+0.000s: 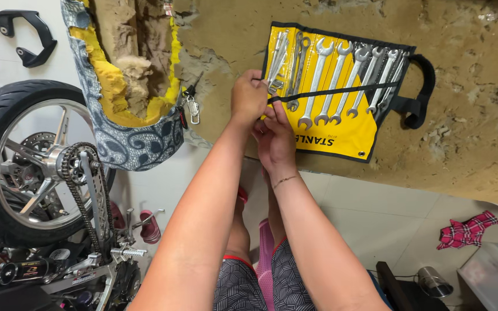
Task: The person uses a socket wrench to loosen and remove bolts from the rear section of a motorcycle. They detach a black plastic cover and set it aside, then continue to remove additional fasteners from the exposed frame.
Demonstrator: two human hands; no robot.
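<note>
A yellow and black tool roll point(341, 129) lies open on a rough brown surface, with several silver spanners point(341, 80) tucked under its black strap. My left hand point(248, 97) is at the roll's left edge, fingers closed around the small spanners point(276, 63) there. My right hand point(274, 138) sits just below it, fingertips touching the roll's lower left corner. Both forearms reach forward from my lap.
A motorcycle rear wheel point(7, 155) with chain and sprocket point(82, 173) stands at left. A torn seat showing yellow foam point(128, 86) leans above it, keys point(191, 103) hanging beside. A red checked rag point(467, 229) lies on the white tile floor at right.
</note>
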